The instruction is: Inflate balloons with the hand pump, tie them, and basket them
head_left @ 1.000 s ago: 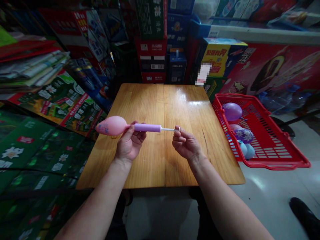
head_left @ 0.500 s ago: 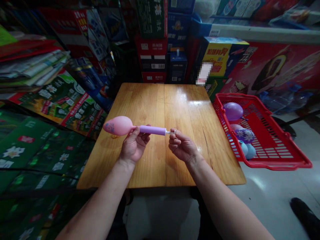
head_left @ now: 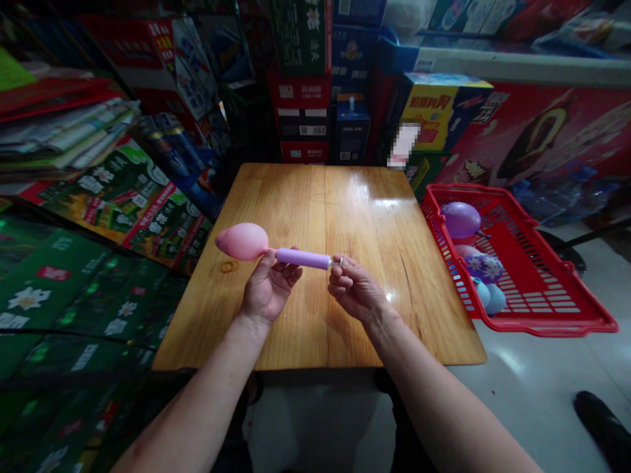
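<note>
A pink balloon, partly inflated, sits on the left end of a purple hand pump above the wooden table. My left hand pinches the balloon's neck at the pump's nozzle end, with its other fingers behind and under the barrel. At the opposite end, my right hand has its fingers closed on the pump's white handle. Only a short piece of the rod shows between barrel and handle.
On the right, a red basket holds several balloons, among them a purple one. Stacked boxes rise behind the table, green cartons stand at the left, and a dark shoe is at the lower right.
The handle has moved closer to the barrel, with less rod showing. The balloon has shifted slightly right and up, its tip turned away, and my left hand has moved slightly right.
</note>
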### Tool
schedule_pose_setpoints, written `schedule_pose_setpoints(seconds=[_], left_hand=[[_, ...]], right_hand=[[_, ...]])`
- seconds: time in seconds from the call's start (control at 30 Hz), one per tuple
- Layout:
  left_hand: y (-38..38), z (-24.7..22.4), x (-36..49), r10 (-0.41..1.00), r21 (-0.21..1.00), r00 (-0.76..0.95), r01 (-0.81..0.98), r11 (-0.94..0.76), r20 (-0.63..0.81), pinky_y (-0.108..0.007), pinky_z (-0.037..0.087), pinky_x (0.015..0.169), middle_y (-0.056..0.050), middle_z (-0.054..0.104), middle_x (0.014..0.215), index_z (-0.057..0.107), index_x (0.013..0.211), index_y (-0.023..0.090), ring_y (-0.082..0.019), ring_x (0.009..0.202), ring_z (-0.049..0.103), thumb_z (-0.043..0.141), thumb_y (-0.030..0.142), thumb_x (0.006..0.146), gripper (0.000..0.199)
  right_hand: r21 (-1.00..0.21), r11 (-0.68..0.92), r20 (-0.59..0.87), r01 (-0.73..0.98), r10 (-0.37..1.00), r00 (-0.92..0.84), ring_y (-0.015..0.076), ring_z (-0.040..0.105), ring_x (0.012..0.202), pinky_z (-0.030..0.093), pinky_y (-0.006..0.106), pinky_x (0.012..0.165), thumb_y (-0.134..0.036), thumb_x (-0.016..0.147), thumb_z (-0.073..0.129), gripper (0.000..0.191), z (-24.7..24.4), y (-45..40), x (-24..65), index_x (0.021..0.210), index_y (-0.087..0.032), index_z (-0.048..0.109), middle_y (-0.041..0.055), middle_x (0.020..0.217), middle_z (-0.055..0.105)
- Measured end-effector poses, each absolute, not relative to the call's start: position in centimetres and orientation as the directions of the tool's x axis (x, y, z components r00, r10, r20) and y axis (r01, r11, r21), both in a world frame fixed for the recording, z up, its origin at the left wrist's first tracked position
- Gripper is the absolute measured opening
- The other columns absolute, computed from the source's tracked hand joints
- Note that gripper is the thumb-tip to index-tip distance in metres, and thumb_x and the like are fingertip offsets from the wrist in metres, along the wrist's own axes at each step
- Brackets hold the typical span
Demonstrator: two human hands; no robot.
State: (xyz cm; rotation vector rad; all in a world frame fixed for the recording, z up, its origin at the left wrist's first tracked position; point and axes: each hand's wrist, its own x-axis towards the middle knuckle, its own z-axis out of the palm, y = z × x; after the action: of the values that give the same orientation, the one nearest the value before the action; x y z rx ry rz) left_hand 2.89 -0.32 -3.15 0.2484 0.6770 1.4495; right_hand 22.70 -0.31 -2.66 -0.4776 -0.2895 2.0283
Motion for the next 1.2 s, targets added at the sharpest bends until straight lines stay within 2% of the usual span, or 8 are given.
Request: schedule_pose_setpoints(seconds=[0.27, 0.43, 0.5, 0.6, 0.67, 0.9, 1.03, 1.2], left_hand=[[-0.1, -3.4, 2.8, 0.953, 0.537, -0.031, -0.832, 0.142, -0.3, -0.031, 0.06, 0.079, -0.011, 0.074, 0.112, 0.069, 0.107, 0.02, -0.02, 0.096, 0.071, 0.067, 0.021, 0.09, 0.017], [0.5, -2.6, 0.9, 0.965, 0.579, -0.093, -0.812, 0.071, -0.247, -0.029, 0.059, 0.079, -0.009, 0.074, 0.11, 0.071, 0.104, 0.021, -0.019, 0.098, 0.071, 0.068, 0.026, 0.09, 0.015], [0.5, -2.3, 0.5, 0.976, 0.612, -0.097, -0.789, 0.045, -0.196, -0.033, 0.059, 0.083, -0.009, 0.074, 0.113, 0.07, 0.107, 0.023, -0.021, 0.102, 0.07, 0.068, 0.027, 0.09, 0.018], [-0.2, -2.4, 1.2, 0.982, 0.629, 0.015, -0.766, 0.132, -0.188, -0.041, 0.058, 0.088, -0.011, 0.071, 0.12, 0.068, 0.115, 0.025, -0.025, 0.107, 0.069, 0.068, 0.029, 0.09, 0.025], [-0.6, -2.7, 2.1, 0.975, 0.613, 0.045, -0.771, 0.172, -0.217, -0.039, 0.058, 0.087, -0.011, 0.072, 0.117, 0.068, 0.115, 0.025, -0.024, 0.104, 0.07, 0.069, 0.03, 0.089, 0.026], [-0.1, -2.6, 2.1, 0.966, 0.598, 0.003, -0.785, 0.162, -0.257, -0.033, 0.059, 0.081, -0.013, 0.074, 0.111, 0.07, 0.109, 0.022, -0.022, 0.099, 0.071, 0.07, 0.029, 0.088, 0.022], [0.3, -1.9, 0.8, 0.978, 0.619, -0.093, -0.784, 0.042, -0.185, -0.029, 0.059, 0.08, -0.011, 0.073, 0.113, 0.07, 0.108, 0.023, -0.021, 0.102, 0.07, 0.071, 0.03, 0.087, 0.022], [-0.7, -2.6, 2.1, 0.981, 0.646, 0.008, -0.752, 0.135, -0.196, -0.034, 0.059, 0.079, -0.011, 0.073, 0.117, 0.068, 0.114, 0.024, -0.022, 0.098, 0.072, 0.07, 0.029, 0.088, 0.027]], right_hand=[[-0.352, -0.512, -0.216, -0.784, 0.859, -0.464, 0.0028, 0.041, 0.048, 0.04, 0.014, 0.048, -0.017, 0.087, 0.071, 0.015, -3.1, -0.3, 22.5, 0.1, -0.013, 0.065, -0.0005, 0.072, 0.065], [-0.365, -0.51, -0.215, -0.779, 0.86, -0.462, 0.0027, 0.042, 0.047, 0.04, 0.015, 0.048, -0.014, 0.088, 0.067, 0.012, -2.1, 0.4, 24.2, 0.099, -0.012, 0.065, -0.0011, 0.071, 0.065], [-0.345, -0.493, -0.205, -0.799, 0.87, -0.449, 0.0024, 0.043, 0.047, 0.041, 0.014, 0.048, -0.014, 0.088, 0.066, 0.011, -1.9, 0.6, 24.5, 0.099, -0.013, 0.064, -0.0025, 0.07, 0.064], [-0.326, -0.532, -0.236, -0.782, 0.847, -0.477, 0.0029, 0.048, 0.051, 0.044, 0.014, 0.051, -0.014, 0.087, 0.069, 0.015, -2.4, 0.4, 24.0, 0.101, -0.015, 0.063, -0.0013, 0.075, 0.067], [-0.322, -0.564, -0.26, -0.761, 0.825, -0.502, 0.0029, 0.049, 0.052, 0.045, 0.014, 0.051, -0.014, 0.085, 0.07, 0.018, -2.8, 0.1, 23.1, 0.101, -0.015, 0.062, -0.0006, 0.078, 0.068], [-0.351, -0.563, -0.271, -0.748, 0.826, -0.495, 0.002, 0.044, 0.046, 0.04, 0.013, 0.046, -0.014, 0.089, 0.066, 0.011, -1.9, 0.2, 23.6, 0.099, -0.014, 0.064, -0.0011, 0.073, 0.066], [-0.323, -0.529, -0.276, -0.785, 0.846, -0.456, 0.0003, 0.038, 0.042, 0.036, 0.011, 0.043, -0.012, 0.092, 0.06, 0.005, -1.0, 0.5, 25.0, 0.095, -0.015, 0.064, -0.0048, 0.067, 0.062], [-0.307, -0.571, -0.3, -0.762, 0.818, -0.492, 0.001, 0.039, 0.043, 0.038, 0.012, 0.045, -0.013, 0.09, 0.065, 0.007, -2.2, 0.1, 23.5, 0.097, -0.014, 0.063, -0.0032, 0.069, 0.063]])
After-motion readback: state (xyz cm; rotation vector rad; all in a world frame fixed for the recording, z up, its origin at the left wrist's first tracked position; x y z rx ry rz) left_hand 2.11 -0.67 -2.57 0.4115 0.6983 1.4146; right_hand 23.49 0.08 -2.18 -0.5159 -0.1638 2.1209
